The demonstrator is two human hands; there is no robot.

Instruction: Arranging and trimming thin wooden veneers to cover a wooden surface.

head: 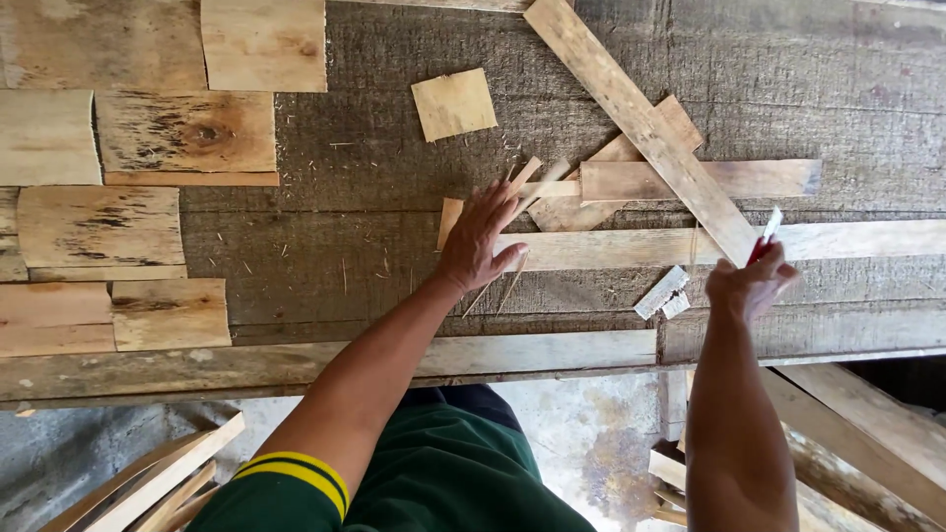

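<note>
My left hand (480,236) lies flat, fingers spread, on the left end of a long thin wooden slat (729,242) that runs to the right across the rough workbench (355,236). A few thin splinter strips (527,182) fan out by its fingertips. My right hand (751,283) is closed around a red and white utility knife (765,236), its tip pointing up over the same slat. A long diagonal slat (641,123) crosses above two shorter boards (700,179).
A small square wood piece (453,103) lies above centre. Several flat wood panels (148,187) are laid out at the left. Small offcuts (662,294) sit near the bench's front rail (296,363). Scrap slats (148,483) lie on the floor below, with more scrap slats (847,433) on the right.
</note>
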